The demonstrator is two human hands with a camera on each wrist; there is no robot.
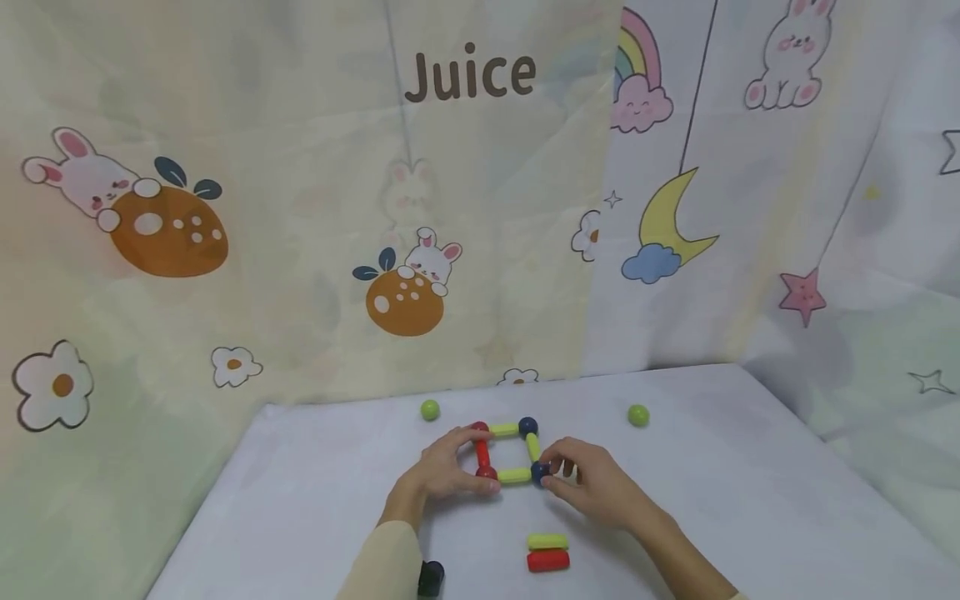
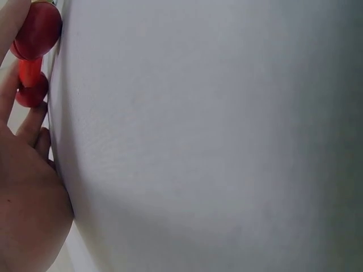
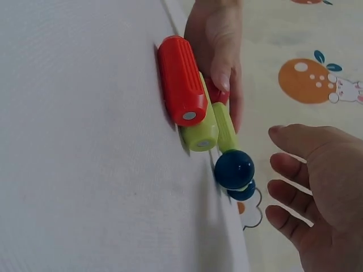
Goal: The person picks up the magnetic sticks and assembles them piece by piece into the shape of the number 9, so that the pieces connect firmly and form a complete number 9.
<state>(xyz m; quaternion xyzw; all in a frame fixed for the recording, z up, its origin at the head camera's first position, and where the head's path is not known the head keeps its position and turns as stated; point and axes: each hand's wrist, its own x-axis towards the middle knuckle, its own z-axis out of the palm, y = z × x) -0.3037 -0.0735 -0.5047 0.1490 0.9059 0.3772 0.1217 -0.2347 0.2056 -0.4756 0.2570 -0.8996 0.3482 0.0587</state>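
Square frame of plastic rods and balls (image 1: 515,476), head view: mid-table (image 1: 750,483), seemingly complete; unused, one yellow-green rod (image 1: 547,542), one ribbed red rod (image 1: 548,561), two lime-green balls (image 1: 638,415). Left wrist: left hand (image 2: 28,192) grips the red side (image 2: 29,72). Right wrist: right hand (image 3: 332,192) loosely curved, empty, beside a dark-blue ball (image 3: 234,170).

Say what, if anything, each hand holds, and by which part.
Left hand: the square frame, by its two red balls. Right hand: apparently nothing; it is open beside the near blue ball.

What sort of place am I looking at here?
Perhaps a play area or staged set: a cartoon-printed backdrop behind a white table with toy rods on it.
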